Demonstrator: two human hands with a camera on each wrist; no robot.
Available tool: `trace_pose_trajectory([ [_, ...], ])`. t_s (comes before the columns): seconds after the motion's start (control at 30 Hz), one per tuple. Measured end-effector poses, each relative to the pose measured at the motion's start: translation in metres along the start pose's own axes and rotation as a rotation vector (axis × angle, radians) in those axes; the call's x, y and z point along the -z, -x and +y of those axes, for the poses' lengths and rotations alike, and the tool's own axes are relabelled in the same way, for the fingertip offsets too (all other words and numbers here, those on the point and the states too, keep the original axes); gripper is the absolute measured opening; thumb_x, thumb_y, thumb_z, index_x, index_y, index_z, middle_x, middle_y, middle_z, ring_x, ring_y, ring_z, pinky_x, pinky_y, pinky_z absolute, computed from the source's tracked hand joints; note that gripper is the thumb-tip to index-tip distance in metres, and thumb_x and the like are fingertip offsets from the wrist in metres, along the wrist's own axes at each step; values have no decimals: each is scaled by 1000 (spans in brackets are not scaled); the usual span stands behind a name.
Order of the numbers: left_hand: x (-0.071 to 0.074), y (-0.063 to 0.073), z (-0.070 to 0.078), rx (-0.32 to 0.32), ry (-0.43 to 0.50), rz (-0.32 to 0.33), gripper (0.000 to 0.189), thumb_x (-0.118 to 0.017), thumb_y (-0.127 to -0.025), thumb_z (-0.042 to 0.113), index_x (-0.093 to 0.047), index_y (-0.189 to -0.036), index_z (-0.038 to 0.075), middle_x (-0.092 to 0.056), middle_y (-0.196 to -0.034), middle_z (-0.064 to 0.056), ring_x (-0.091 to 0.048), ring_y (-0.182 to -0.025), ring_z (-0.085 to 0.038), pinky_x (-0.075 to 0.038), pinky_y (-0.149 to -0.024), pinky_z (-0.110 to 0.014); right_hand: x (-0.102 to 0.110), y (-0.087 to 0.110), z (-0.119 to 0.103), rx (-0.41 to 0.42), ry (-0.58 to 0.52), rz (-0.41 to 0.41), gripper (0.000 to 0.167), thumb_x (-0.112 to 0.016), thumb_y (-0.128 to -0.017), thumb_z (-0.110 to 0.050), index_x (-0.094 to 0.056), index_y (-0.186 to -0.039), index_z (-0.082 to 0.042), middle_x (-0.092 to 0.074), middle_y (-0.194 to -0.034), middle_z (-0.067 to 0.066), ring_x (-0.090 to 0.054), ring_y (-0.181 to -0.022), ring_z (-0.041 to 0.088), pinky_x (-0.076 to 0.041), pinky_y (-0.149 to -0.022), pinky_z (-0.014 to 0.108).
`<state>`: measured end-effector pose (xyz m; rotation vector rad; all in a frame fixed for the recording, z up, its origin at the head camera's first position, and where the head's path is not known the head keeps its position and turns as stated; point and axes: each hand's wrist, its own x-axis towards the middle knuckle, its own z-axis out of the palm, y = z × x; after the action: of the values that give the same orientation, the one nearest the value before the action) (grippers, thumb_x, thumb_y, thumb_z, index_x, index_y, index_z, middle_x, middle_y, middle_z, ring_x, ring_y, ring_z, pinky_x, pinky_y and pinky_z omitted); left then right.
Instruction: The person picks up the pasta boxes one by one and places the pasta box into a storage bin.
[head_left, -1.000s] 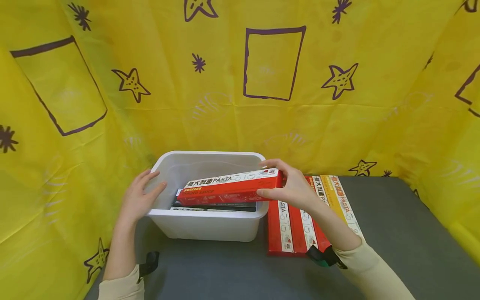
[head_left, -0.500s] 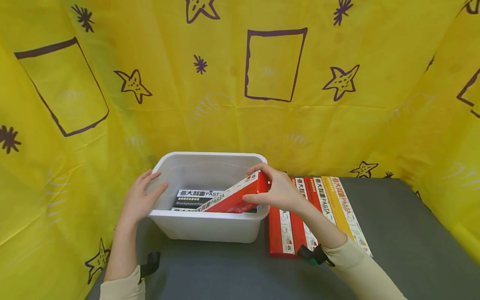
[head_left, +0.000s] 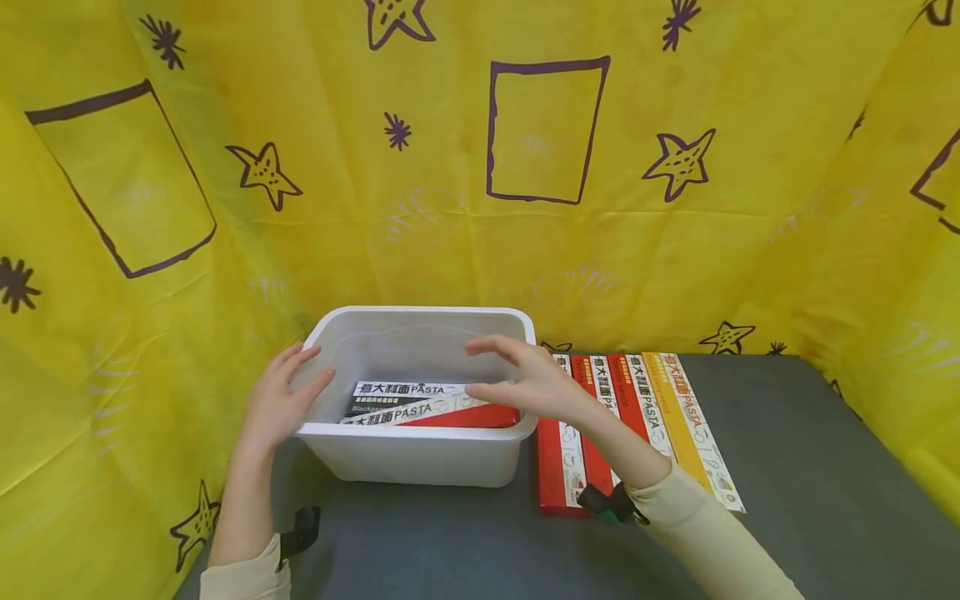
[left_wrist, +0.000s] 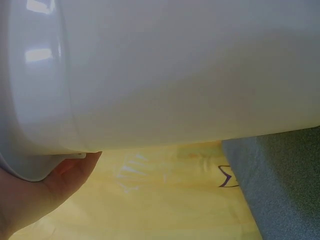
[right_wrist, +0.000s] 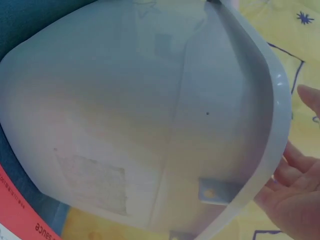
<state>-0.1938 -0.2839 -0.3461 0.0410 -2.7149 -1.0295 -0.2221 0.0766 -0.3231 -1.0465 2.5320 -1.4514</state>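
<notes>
A red-and-white pasta box [head_left: 450, 410] lies slantwise on black pasta boxes [head_left: 367, 403] inside a white plastic bin [head_left: 420, 454]. My right hand [head_left: 525, 375] reaches over the bin's right rim, thumb and fingers spread apart. Its thumb tip overlaps the red box in the head view, with nothing held between the fingers. On the opposite side, my left hand [head_left: 288, 396] holds the left rim. In the left wrist view, its fingers [left_wrist: 77, 172] hook under the lip, while the head view shows thumb and index finger spread above the bin's interior.
Right of the bin, several pasta boxes lie side by side on the dark grey table [head_left: 420, 542]: red ones [head_left: 551, 467] nearest the bin, a yellow one [head_left: 675, 417] outermost. Yellow patterned cloth [head_left: 420, 233] hangs behind and along both sides.
My right hand has tilted the red pasta box down into the bin, let go of it and spread its fingers. The left hand stays at the rim.
</notes>
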Motion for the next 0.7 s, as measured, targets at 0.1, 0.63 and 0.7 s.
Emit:
trace_pose_trajectory([
  [0.1,-1,0,0,13,9,-2,66,-54,-97,45,-43,-145,1,-25,-155,-25,-23,-137,-52,-20,-103,-72,1,3,0,29,-36,2,50,-76,-85,-29,-58,-132,-22,-60,-127,-11,-50,-125,7,-34,-111,36],
  [0.63,-2,-2,-2,12,7,-2,66,-53,-97,45,-43,-145,0,-25,-155,-25,-22,-137,-52,-18,-104,-71,25,45,22,-119,-63,137,58,-79,-83,-25,-55,-135,-16,-58,-134,2,-53,-122,26,-47,-98,50],
  [0.7,-2,-3,-2,16,6,-4,66,-53,-98,45,-43,-145,1,-25,-155,-25,-22,-138,-52,-18,-104,-71,28,50,27,-140,-48,145,59,-78,-83,-27,-54,-136,-17,-57,-134,4,-53,-122,26,-47,-98,50],
])
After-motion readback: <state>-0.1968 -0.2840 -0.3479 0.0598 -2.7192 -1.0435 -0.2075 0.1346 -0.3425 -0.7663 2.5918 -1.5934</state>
